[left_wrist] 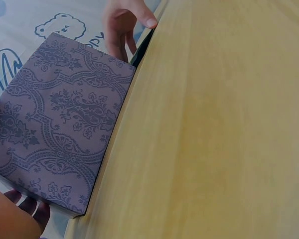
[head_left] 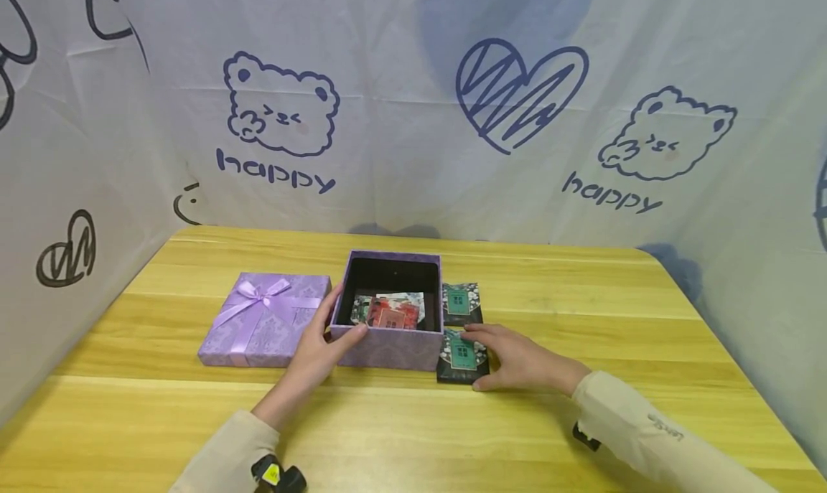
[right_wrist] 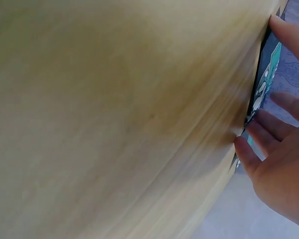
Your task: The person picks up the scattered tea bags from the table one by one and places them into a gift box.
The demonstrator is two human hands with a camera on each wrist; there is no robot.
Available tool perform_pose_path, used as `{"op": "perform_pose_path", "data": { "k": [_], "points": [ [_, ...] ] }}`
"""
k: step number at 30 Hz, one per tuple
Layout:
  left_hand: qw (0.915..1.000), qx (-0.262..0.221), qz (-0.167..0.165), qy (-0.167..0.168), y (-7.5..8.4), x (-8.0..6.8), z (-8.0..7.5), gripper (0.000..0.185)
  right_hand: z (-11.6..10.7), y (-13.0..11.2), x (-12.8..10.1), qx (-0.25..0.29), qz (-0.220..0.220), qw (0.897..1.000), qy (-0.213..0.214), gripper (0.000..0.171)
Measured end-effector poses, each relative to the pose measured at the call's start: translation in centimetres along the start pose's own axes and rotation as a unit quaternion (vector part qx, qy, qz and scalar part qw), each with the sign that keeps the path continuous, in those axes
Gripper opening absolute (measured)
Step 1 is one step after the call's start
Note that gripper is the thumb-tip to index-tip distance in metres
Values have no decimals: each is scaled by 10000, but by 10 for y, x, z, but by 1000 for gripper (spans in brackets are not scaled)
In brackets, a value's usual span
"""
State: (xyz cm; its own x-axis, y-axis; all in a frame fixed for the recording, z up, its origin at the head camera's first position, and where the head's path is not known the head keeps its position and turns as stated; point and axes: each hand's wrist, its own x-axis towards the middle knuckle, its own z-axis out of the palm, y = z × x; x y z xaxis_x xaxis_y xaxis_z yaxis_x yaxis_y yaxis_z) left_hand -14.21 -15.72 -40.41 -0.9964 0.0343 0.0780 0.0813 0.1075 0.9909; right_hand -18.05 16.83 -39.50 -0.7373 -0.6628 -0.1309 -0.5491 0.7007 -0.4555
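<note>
An open purple patterned gift box (head_left: 390, 349) with a dark inside stands mid-table. My left hand (head_left: 319, 353) grips its left front corner, fingers along the left wall and thumb at the front rim. A red printed packet (head_left: 395, 313) and other flat packets lie inside. On the box's right, two dark packets with green labels lie flat, a back packet (head_left: 460, 303) and a front packet (head_left: 462, 357). My right hand (head_left: 523, 360) spans the front packet, fingertips at its far edge and thumb by its near right corner. In the right wrist view the fingers (right_wrist: 266, 132) are spread along the packets' edge.
Left of the box lies its purple lid (head_left: 274, 317) with a ribbon bow, close to my left hand. The wooden table (head_left: 400, 421) ends at the back before a white printed cloth (head_left: 400, 120), which also hangs along both sides.
</note>
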Motion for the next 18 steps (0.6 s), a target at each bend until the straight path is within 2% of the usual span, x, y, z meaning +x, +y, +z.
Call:
{"op": "perform_pose_path", "data": {
  "k": [18],
  "points": [
    [10000, 65, -66, 8, 0, 1, 0, 79, -6, 1, -4, 232, -150, 9995, -150, 75]
  ]
}}
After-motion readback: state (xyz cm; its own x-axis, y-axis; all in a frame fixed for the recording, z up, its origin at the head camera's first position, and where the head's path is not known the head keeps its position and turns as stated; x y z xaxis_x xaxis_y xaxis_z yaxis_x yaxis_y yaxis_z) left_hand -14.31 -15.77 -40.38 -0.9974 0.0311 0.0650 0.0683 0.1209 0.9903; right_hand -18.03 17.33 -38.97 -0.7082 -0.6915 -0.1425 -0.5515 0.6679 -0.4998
